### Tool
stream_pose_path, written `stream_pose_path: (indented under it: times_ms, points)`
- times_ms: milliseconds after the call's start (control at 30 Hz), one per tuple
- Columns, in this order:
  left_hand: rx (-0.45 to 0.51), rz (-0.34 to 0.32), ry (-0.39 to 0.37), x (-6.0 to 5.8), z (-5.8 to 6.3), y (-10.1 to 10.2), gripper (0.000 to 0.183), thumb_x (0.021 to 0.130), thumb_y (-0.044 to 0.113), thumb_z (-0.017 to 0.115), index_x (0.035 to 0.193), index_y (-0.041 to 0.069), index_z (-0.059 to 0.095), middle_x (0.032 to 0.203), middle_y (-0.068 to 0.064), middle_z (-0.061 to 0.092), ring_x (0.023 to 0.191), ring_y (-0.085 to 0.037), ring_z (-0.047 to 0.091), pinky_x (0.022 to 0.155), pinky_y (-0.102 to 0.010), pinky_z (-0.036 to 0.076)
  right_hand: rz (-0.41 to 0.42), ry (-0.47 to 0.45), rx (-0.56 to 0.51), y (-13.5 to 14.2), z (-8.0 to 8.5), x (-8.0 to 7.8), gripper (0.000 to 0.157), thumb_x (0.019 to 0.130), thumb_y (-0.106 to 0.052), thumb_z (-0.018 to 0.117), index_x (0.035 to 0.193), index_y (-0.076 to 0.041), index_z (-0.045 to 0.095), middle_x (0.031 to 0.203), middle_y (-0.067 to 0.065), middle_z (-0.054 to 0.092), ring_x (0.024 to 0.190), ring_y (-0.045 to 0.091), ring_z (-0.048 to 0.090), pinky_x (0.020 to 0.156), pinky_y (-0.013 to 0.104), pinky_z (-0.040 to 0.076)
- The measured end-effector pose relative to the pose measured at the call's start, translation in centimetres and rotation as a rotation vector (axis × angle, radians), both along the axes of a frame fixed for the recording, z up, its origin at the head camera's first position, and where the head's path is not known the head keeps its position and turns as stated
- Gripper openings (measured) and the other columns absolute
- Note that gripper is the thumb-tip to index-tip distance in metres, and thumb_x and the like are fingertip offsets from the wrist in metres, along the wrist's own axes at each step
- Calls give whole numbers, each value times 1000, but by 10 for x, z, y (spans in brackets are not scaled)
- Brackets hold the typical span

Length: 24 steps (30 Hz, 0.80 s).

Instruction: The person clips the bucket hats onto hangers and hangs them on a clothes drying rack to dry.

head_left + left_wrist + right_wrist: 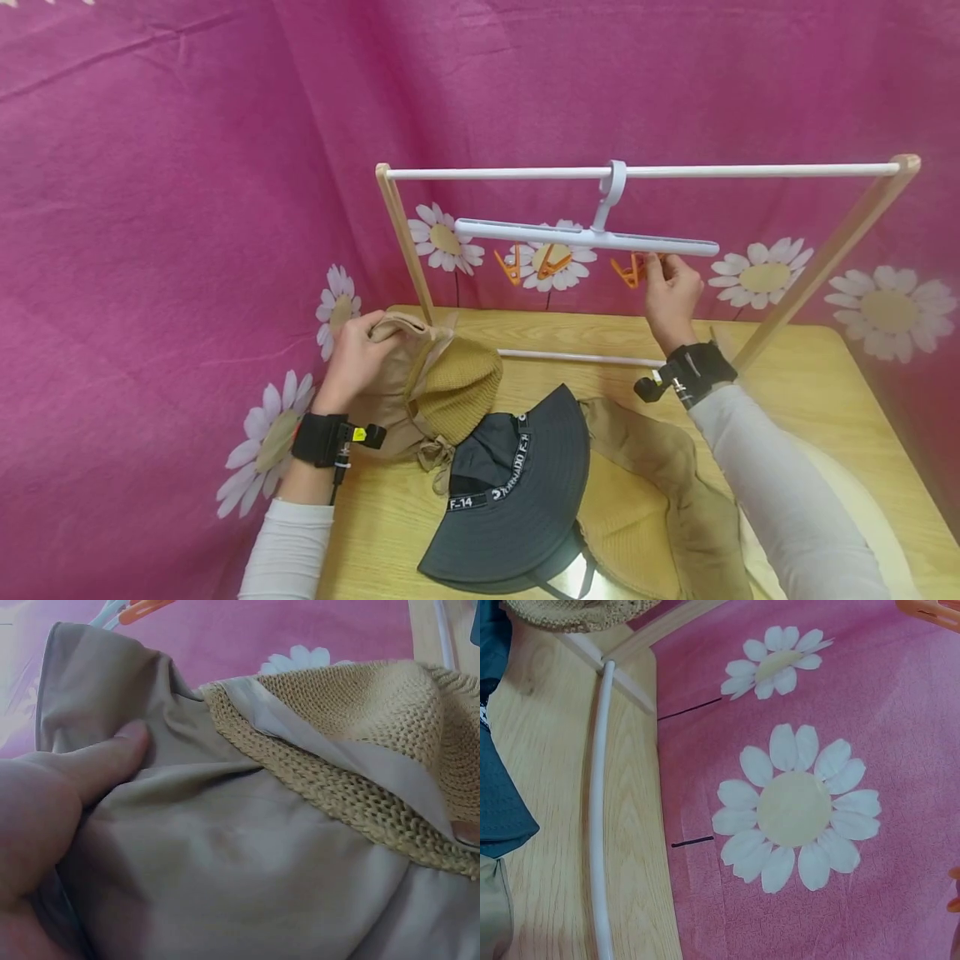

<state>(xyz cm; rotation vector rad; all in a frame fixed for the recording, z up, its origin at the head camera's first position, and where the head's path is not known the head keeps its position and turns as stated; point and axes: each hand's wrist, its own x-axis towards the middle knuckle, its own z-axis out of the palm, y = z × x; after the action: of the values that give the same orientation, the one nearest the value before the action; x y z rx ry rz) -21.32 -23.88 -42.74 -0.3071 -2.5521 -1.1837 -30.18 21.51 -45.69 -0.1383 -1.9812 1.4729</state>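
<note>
My left hand (pixel 351 364) grips the beige fabric brim of a sun hat with a knitted tan crown (pixel 459 390). In the left wrist view, the thumb presses on the folded brim (pixel 225 847), beside the knitted band. My right hand (pixel 671 302) is raised to the right part of a pale hanger (pixel 540 234), pinching at an orange clip under its bar; the fingers hide most of that clip. Other orange clips (pixel 628 272) hang along the bar to the left of it. The hanger hooks over the rack's white rod (pixel 750 172).
On the wooden table (pixel 390 517) lie a black bucket hat (pixel 551 500) with lettered trim and a second tan knitted hat with a beige brim (pixel 637 442). A wooden-sided rack (pixel 832 250) stands at the back, its lower white bar (pixel 577 358) near the tabletop. Pink flowered cloth (pixel 187 167) hangs behind.
</note>
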Motion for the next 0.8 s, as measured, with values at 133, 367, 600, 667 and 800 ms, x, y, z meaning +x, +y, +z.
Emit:
stream_pose_path:
  times_ms: [133, 367, 600, 667, 800]
  points:
    - [33, -29, 21, -1, 3, 2, 10, 91, 11, 82, 100, 9, 77, 84, -6, 68, 77, -19, 56, 70, -27, 44, -8, 3, 9, 1, -1, 0, 37, 106, -28, 63, 103, 7, 76, 77, -24, 63, 68, 1, 54, 59, 20, 36]
    - [184, 20, 126, -10, 12, 2, 10, 92, 8, 80, 101, 6, 80, 99, -13, 77, 87, -11, 63, 79, -23, 46, -6, 13, 18, 1, 1, 1, 34, 106, -25, 63, 104, 6, 77, 73, -31, 60, 66, -1, 54, 58, 19, 37]
    - [399, -38, 128, -27, 15, 15, 10, 96, 7, 75, 104, 1, 79, 109, -8, 78, 105, -5, 69, 98, -25, 51, -1, 5, 4, 5, 3, 4, 35, 106, -25, 64, 104, 7, 76, 73, -29, 60, 69, -1, 56, 60, 19, 38]
    - [477, -34, 99, -32, 11, 19, 10, 96, 6, 74, 104, 1, 78, 108, -1, 77, 107, -4, 68, 97, -24, 50, -3, -9, 6, 4, 4, 5, 35, 106, -26, 64, 105, 7, 77, 75, -26, 62, 71, 0, 58, 63, 19, 40]
    - [640, -8, 27, -40, -2, 27, 9, 98, 8, 74, 89, 8, 76, 88, 14, 69, 87, -1, 63, 79, -19, 48, -6, -30, 13, 1, 4, 5, 33, 106, -25, 63, 108, 5, 77, 83, -9, 71, 76, 4, 62, 69, 17, 44]
